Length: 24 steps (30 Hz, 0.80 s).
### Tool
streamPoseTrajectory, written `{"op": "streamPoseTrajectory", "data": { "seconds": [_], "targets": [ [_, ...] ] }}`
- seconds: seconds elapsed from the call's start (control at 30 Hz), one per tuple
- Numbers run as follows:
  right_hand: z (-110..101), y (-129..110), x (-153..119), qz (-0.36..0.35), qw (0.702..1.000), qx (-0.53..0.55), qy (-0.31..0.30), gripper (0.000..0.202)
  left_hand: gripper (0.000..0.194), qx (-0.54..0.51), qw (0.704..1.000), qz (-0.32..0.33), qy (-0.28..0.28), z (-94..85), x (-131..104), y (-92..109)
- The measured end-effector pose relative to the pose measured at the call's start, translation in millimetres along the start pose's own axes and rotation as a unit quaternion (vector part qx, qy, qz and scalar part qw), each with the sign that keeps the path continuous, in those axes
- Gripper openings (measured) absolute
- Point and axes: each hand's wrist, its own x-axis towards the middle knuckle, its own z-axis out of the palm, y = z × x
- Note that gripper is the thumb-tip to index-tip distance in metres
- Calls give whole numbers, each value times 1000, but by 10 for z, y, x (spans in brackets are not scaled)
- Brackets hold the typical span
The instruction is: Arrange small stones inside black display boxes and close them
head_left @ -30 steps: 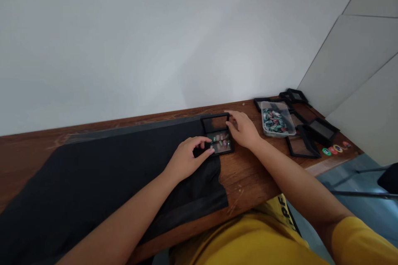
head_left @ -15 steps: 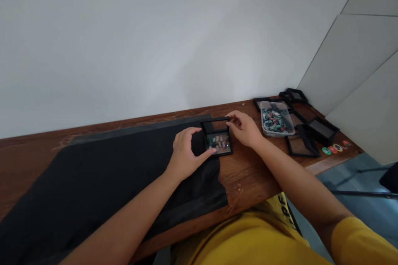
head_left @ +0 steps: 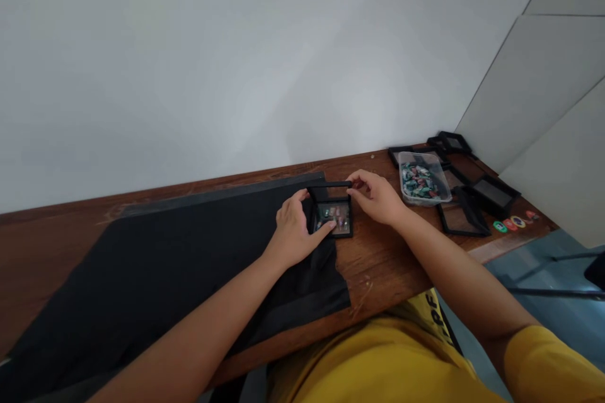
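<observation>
A small black hinged display frame (head_left: pixel 350 227) with clear panes stands partly open at the right end of the black cloth (head_left: pixel 189 252). Several small shiny stones (head_left: pixel 336 211) rest on the pane of its lower half, and the lid is tilted up behind. My left hand (head_left: pixel 297 230) grips the frame's left side, its thumb over the lower pane near the stones and its fingers by the lid's left corner. With thumb and fingers closed, my right hand (head_left: pixel 375 196) pinches the lid's right upper corner.
A clear plastic tub (head_left: pixel 426 200) of green and reddish stones stands to the right on the wooden table (head_left: pixel 382 264). Around it lie several more black frames (head_left: pixel 491 194). Round stickers (head_left: pixel 510 225) line the table's right edge. A white wall (head_left: pixel 212 63) rises behind.
My left hand has shifted right and closer around the frame, its fingers now nearer the lid's left corner. The right hand keeps its pinch on the lid. The view has turned slightly.
</observation>
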Motion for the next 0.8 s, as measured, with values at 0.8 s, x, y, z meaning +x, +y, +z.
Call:
{"op": "streamPoseTrajectory", "data": {
  "seconds": [0.8],
  "targets": [
    [-129,-74,-28,-25,997,-53,-48,8,83,-216,975,-35,-48,-164,44,-97]
  ]
}}
